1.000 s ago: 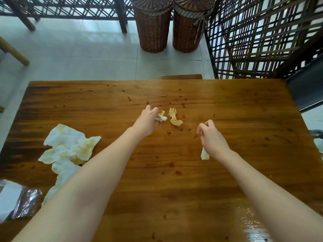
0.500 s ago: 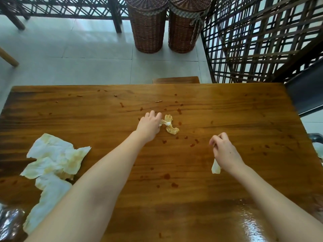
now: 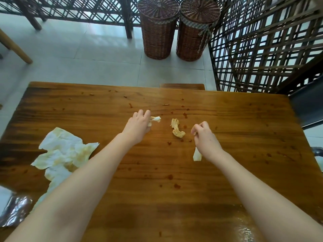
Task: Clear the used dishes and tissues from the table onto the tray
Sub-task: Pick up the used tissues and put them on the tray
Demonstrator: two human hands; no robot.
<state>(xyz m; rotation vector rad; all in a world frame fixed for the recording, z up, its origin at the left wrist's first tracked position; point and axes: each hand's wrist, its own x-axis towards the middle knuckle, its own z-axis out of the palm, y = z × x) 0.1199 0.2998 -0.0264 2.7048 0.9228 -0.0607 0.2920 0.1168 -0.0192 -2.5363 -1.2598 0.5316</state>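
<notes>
My left hand (image 3: 139, 125) pinches a small crumpled stained tissue (image 3: 155, 119) near the middle of the wooden table (image 3: 244, 119). A second crumpled yellow-stained tissue (image 3: 176, 128) lies loose on the table between my hands. My right hand (image 3: 204, 136) is curled around a white tissue scrap (image 3: 197, 154) that hangs out below the palm. Several flat stained tissues (image 3: 64, 151) lie spread at the table's left side, partly under my left forearm. No tray is in view.
Red sauce spots and crumbs (image 3: 176, 185) dot the tabletop. A shiny plastic wrapper (image 3: 14, 208) sits at the front left edge. Two wicker baskets (image 3: 178, 30) stand on the tiled floor beyond the table, with a dark lattice screen (image 3: 262, 44) at the right.
My left hand has pulled one small tissue to the left, away from the other crumpled piece. My right hand, still holding its scrap, has moved toward the loose tissue.
</notes>
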